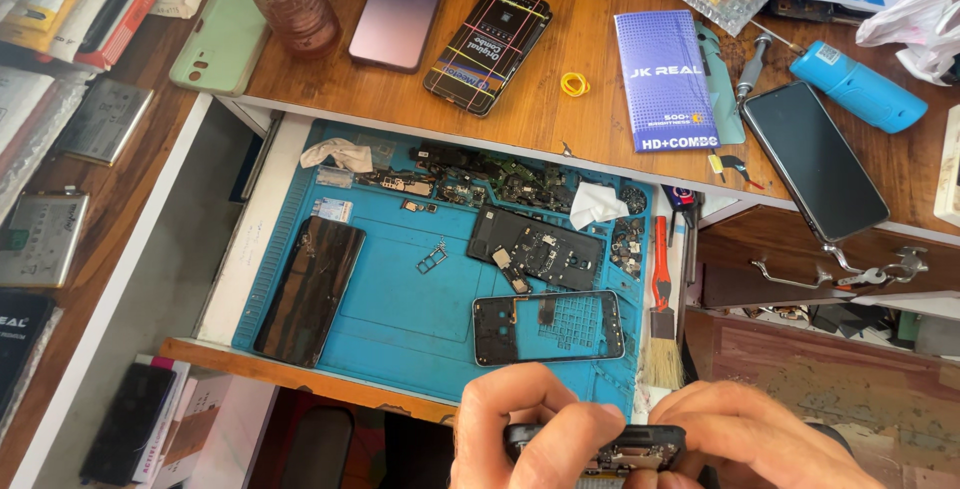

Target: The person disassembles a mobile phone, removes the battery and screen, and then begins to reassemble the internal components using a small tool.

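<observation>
Both hands meet at the bottom edge of the view: the left hand (535,429) and the right hand (760,439) pinch the two ends of a small dark phone part (598,446), fingers curled tight around it, held just over the near edge of the blue mat (400,319).

Judging by what lies about, the teardown looks well along. A bare phone frame (548,327) lies on the mat just beyond the hands, an inner cover plate (535,247) sits past it, and a dark screen panel (308,289) rests to the left. Small boards and flex parts (480,181) are strung along the far side of the mat, beside a SIM tray (432,258). Nothing looks reassembled yet.

A brush (660,334) lies at the mat's right edge. The mat fills a pulled-out drawer under a wooden desk (540,109), which carries a glossy phone (815,161), a purple back cover (400,9), a blue booklet (665,79), a green case (222,34) and a yellow rubber band (574,84). Batteries and boxes crowd the left side.
</observation>
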